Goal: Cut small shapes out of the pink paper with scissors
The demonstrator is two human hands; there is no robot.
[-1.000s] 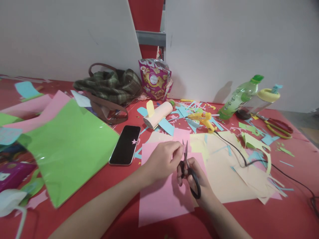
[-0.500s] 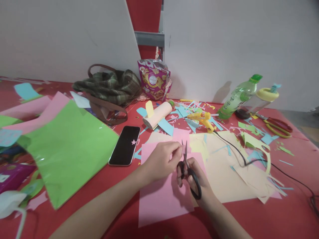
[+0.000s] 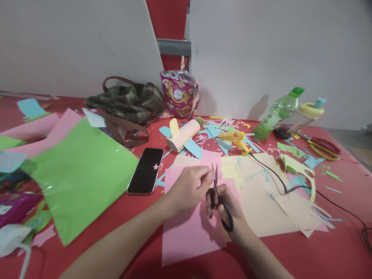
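Note:
My right hand (image 3: 229, 207) grips a pair of scissors (image 3: 215, 182) with black handles, its fingers in the loops. The blades point away from me and stand slightly apart. Closed in a pinch, my left hand (image 3: 190, 190) holds a small piece of pink paper at the blades; most of that piece is hidden by the fingertips. Below both hands lies a pink sheet (image 3: 186, 244), flat on the red table. A black phone (image 3: 145, 172) rests left of my left hand, with a tiny pink paper star (image 3: 156, 166) on its screen.
Beyond my hands are a paper-covered tube (image 3: 186, 135) and a yellow glue gun (image 3: 236, 139) with a black cord. Cream sheets (image 3: 255, 209) spread at right, a green pack (image 3: 84, 182) at left. A bottle (image 3: 276, 116), pliers (image 3: 322, 147), snack bag (image 3: 180, 95) and plaid bag (image 3: 130, 100) stand behind.
Almost nothing differs. Both hands keep their places, and the scissors stay at my left fingertips with the blades slightly apart.

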